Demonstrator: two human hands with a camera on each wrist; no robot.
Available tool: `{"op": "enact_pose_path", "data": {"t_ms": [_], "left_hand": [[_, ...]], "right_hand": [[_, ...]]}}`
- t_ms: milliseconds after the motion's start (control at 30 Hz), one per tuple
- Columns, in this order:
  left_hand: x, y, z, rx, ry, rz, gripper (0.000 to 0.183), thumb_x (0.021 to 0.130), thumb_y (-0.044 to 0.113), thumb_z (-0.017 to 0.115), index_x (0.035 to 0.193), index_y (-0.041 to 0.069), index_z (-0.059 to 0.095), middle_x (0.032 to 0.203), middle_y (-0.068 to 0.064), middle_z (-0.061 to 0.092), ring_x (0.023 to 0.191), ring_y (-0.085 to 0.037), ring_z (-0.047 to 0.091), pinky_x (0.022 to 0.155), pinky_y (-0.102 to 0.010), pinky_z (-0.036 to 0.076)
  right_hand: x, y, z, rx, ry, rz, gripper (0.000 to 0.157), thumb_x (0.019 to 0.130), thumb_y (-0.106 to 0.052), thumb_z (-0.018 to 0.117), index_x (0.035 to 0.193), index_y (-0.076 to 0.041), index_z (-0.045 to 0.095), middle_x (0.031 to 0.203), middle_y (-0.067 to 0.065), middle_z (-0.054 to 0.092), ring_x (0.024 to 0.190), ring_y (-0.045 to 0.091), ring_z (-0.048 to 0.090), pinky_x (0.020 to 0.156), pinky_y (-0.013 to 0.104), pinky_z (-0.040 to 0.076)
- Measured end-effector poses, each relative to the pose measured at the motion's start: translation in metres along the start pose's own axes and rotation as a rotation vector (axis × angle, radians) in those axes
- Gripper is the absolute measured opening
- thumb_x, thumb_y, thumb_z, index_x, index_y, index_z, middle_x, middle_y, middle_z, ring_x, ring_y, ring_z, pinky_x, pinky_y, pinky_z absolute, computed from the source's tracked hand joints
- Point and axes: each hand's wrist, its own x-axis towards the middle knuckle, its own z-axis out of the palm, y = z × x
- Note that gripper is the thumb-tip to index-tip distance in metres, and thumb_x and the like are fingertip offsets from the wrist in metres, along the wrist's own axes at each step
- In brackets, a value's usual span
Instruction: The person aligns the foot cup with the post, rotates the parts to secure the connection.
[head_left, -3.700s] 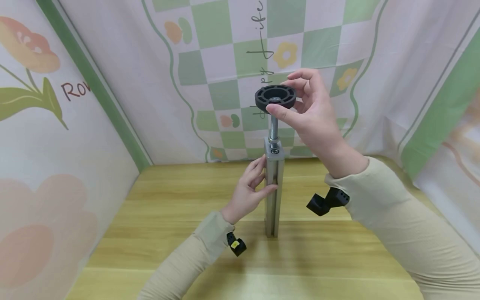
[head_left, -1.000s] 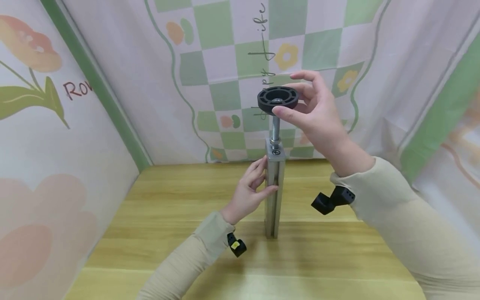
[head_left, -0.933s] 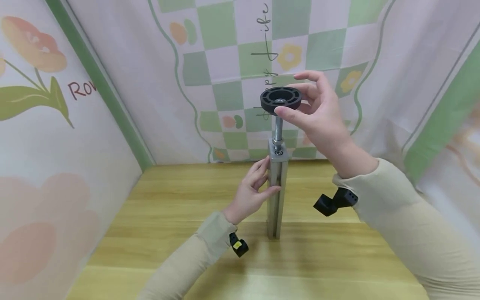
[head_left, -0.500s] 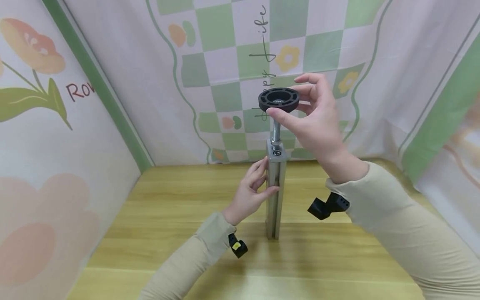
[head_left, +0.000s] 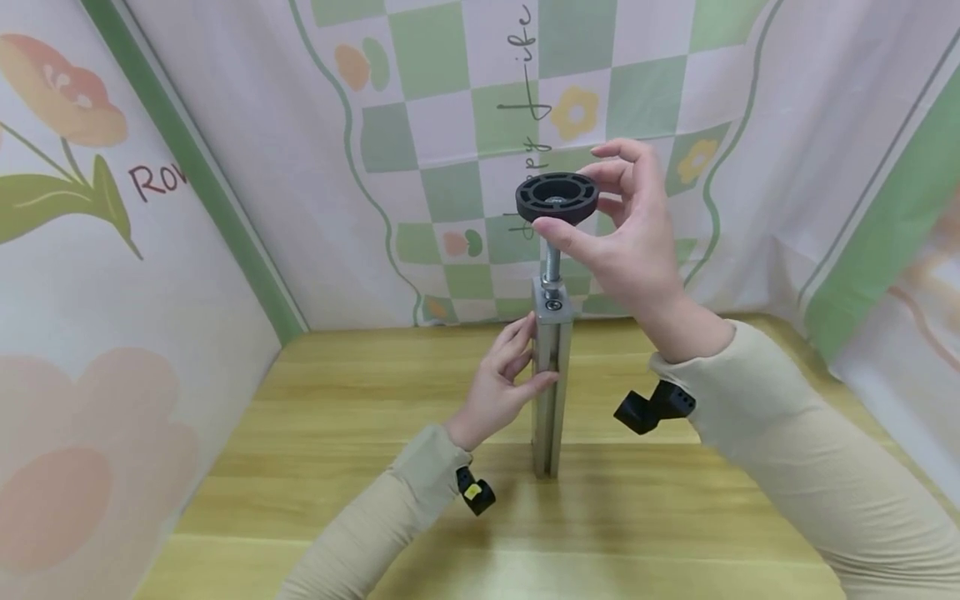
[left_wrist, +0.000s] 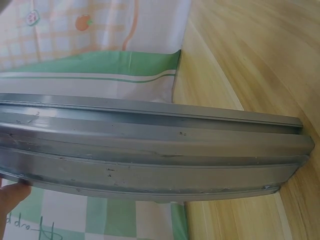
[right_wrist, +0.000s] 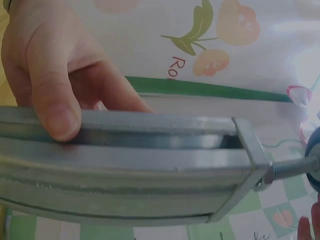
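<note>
An aluminium extrusion profile (head_left: pixel 546 417) stands upright on the table, capped by a metal end plate (head_left: pixel 555 317). From the plate rises the threaded stud (head_left: pixel 552 262) of a levelling foot, whose round black base (head_left: pixel 528 208) faces up. My left hand (head_left: pixel 491 396) holds the profile's upper half, thumb on the near side. In the right wrist view, the left thumb (right_wrist: pixel 57 110) lies at the profile's slot. My right hand (head_left: pixel 637 237) pinches the black base's rim between thumb and fingers; some fingertips are hidden behind it. The left wrist view shows the profile's lower end (left_wrist: pixel 225 177) against the table.
The wooden table (head_left: pixel 337 483) spreads around the profile. Printed cloth (head_left: pixel 442 208) hangs behind it, and more cloth (head_left: pixel 97 308) hangs at the left. A small black camera mount (head_left: pixel 652 407) juts from the right wrist, another (head_left: pixel 476 492) from the left.
The right thumb has shifted left along the black base's rim since about a second ago, and that wrist has moved slightly left. The left hand keeps its hold; the profile stays upright.
</note>
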Motion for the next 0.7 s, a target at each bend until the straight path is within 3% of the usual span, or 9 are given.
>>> {"op": "enact_pose_path", "data": {"t_ms": [233, 400, 700], "left_hand": [[-0.001, 0.002, 0.0, 0.004, 0.009, -0.021, 0.072, 0.081, -0.018, 0.061, 0.143, -0.01, 0.025, 0.147, -0.025, 0.027, 0.131, -0.039, 0.038, 0.108, -0.041, 0.038], [-0.001, 0.004, 0.001, 0.002, 0.009, -0.045, 0.072, 0.082, -0.015, 0.061, 0.144, -0.008, 0.025, 0.148, -0.023, 0.026, 0.133, -0.037, 0.036, 0.108, -0.039, 0.037], [-0.001, 0.003, 0.001, 0.008, 0.009, -0.056, 0.072, 0.083, -0.014, 0.062, 0.144, -0.007, 0.024, 0.149, -0.022, 0.026, 0.135, -0.036, 0.034, 0.109, -0.039, 0.036]], "right_hand": [[0.009, 0.011, -0.008, 0.405, -0.211, 0.072, 0.045, 0.083, -0.005, 0.055, 0.125, -0.013, 0.042, 0.116, 0.012, 0.05, 0.101, 0.019, 0.055, 0.091, 0.022, 0.047], [0.017, 0.016, -0.013, 0.631, -0.307, 0.146, 0.044, 0.083, -0.012, 0.057, 0.125, -0.012, 0.044, 0.119, 0.014, 0.053, 0.102, 0.021, 0.059, 0.097, 0.031, 0.041], [0.02, 0.024, -0.018, 0.797, -0.523, 0.129, 0.05, 0.084, -0.012, 0.055, 0.132, -0.009, 0.039, 0.129, 0.017, 0.052, 0.116, 0.028, 0.054, 0.101, 0.033, 0.04]]}}
